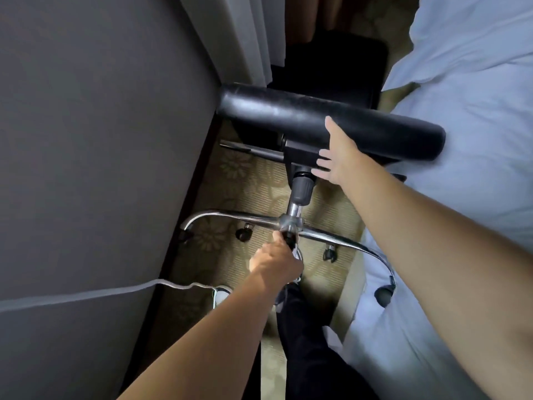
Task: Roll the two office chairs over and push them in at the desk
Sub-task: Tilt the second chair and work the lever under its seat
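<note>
Two hands on tipped chair (pixel 317 119); no writing legible.

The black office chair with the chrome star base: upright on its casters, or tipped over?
Tipped over. The black office chair lies sideways: its chrome star base faces the camera, casters off the carpet.

One office chair (pixel 331 122); two hands; four castors visible; one white cable (pixel 86 295).

Dim, soft focus; wide-angle warp at edges; glare on chrome.
</note>
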Action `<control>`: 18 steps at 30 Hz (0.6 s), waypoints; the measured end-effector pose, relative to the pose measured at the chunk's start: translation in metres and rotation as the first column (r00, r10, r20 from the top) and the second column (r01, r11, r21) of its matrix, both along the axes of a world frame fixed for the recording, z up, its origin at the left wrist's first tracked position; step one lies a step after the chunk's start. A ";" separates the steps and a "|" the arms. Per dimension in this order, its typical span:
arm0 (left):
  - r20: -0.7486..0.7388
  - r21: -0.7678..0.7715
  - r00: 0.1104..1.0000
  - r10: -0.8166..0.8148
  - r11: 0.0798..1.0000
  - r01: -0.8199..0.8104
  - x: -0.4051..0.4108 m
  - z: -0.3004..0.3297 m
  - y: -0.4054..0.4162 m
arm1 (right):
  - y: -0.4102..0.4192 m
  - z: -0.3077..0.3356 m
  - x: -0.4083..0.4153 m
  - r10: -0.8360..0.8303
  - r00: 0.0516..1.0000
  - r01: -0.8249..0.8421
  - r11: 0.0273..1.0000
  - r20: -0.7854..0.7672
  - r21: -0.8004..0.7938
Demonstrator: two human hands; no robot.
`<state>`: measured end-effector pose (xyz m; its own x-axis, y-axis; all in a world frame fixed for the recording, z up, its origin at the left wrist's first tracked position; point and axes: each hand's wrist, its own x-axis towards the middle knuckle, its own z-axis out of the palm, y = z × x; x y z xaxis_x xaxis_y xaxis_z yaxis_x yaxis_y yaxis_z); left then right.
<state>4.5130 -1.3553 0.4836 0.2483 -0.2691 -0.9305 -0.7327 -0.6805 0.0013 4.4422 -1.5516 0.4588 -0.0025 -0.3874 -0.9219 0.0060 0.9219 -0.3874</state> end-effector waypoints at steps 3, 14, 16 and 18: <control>0.011 -0.122 0.990 0.138 0.983 -0.135 -0.008 -0.009 0.011 | -0.009 -0.018 0.008 -0.137 0.989 0.135 0.990 0.055 0.042; -0.076 -0.357 0.948 0.311 0.879 -0.317 -0.008 -0.023 0.030 | -0.028 -0.056 0.021 -0.412 0.908 0.413 0.911 0.078 0.009; -0.087 -0.362 0.945 0.315 0.874 -0.325 -0.007 -0.023 0.032 | -0.026 -0.060 0.025 -0.423 0.905 0.424 0.906 0.040 -0.010; -0.115 -0.362 0.936 0.334 0.863 -0.352 -0.004 -0.022 0.033 | -0.025 -0.062 0.027 -0.428 0.903 0.429 0.902 0.032 -0.036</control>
<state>4.5086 -1.3221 0.4615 0.3475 -0.5019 -0.7920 -0.4459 -0.8315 0.3313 4.4691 -1.5765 0.3969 -0.1566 -0.3913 -0.9068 0.4061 0.8114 -0.4203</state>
